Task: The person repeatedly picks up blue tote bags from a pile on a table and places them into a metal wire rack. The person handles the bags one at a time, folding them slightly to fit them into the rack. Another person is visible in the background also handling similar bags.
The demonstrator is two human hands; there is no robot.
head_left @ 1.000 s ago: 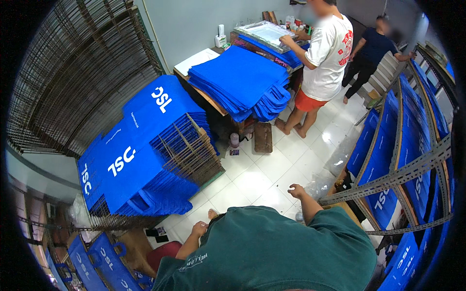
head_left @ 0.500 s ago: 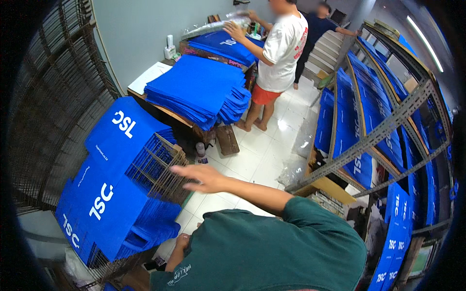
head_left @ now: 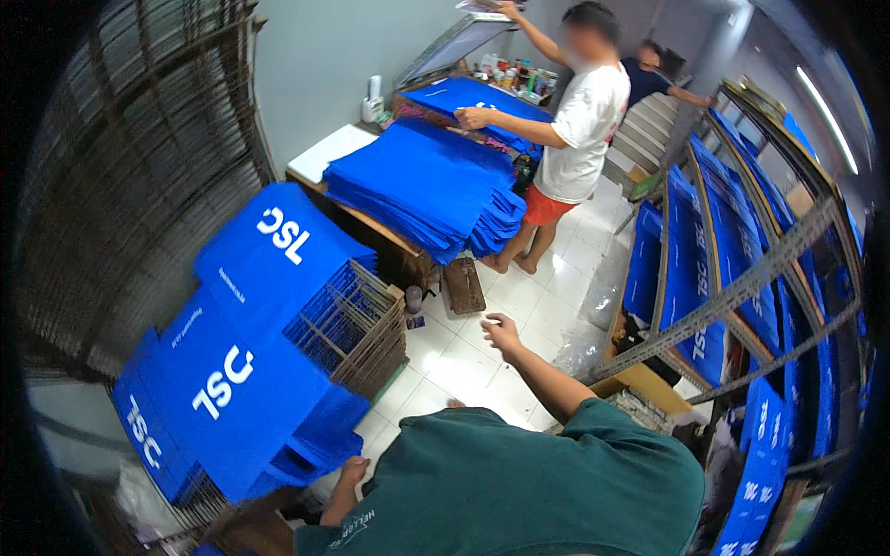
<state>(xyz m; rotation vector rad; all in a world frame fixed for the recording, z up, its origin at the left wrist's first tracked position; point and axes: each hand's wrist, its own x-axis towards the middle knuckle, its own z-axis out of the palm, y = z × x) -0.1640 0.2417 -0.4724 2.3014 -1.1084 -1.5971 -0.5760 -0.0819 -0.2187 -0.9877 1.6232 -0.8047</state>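
Note:
My right hand [head_left: 501,335] is held out over the tiled floor with its fingers loosely bent and apart, nothing in it. My left hand [head_left: 352,471] hangs low in front of my green shirt, close to the edge of the blue fabric bag pieces; its fingers are small and partly hidden. Blue printed fabric pieces [head_left: 269,371] with white lettering lie spread over a stack of wire drying racks [head_left: 348,320] to my left. The near right corner of the racks shows bare wire grids.
A stack of blue fabric pieces [head_left: 422,181] lies on a table. Behind it, a co-worker in a white shirt [head_left: 589,125] stands by a tilted framed screen [head_left: 459,46]. Another person [head_left: 646,79] is near the stairs. Metal shelving [head_left: 742,250] with blue pieces lines the right.
My right hand has moved away from the wire racks, rightward over the floor. The view has shifted, and the co-worker's far arm is now raised beside the tilted screen.

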